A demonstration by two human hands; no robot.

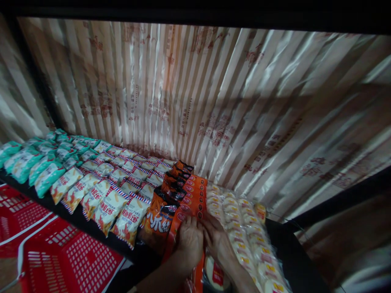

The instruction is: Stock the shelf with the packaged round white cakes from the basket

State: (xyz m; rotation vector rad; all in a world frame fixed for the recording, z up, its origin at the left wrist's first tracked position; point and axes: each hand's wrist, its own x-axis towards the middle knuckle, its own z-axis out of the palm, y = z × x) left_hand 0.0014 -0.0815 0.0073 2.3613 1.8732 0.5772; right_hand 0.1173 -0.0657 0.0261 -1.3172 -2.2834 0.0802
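Note:
Both of my hands are close together over a row of flat orange packets (pixel 192 200) with round printed logos. My left hand (pixel 190 236) is closed, its curled fingers on an orange packet. My right hand (pixel 215 234) touches it from the right, its fingers bent in against the same packet; the fingertips are partly hidden. Orange-and-black snack bags (pixel 158 219) stand in a line just left of my left hand. To the right of my right hand lie rows of pale round cakes (pixel 241 232) in clear wrap. A round item with a red label (pixel 215 270) shows below my right wrist.
Cream snack bags (pixel 102 207) with striped edges fill the shelf's middle, and teal bags (pixel 49 175) its left end. Red plastic baskets (pixel 70 256) stand in front, lower left. Shiny printed sheeting (pixel 214 101) hangs behind. The black shelf surface (pixel 296 256) shows at right.

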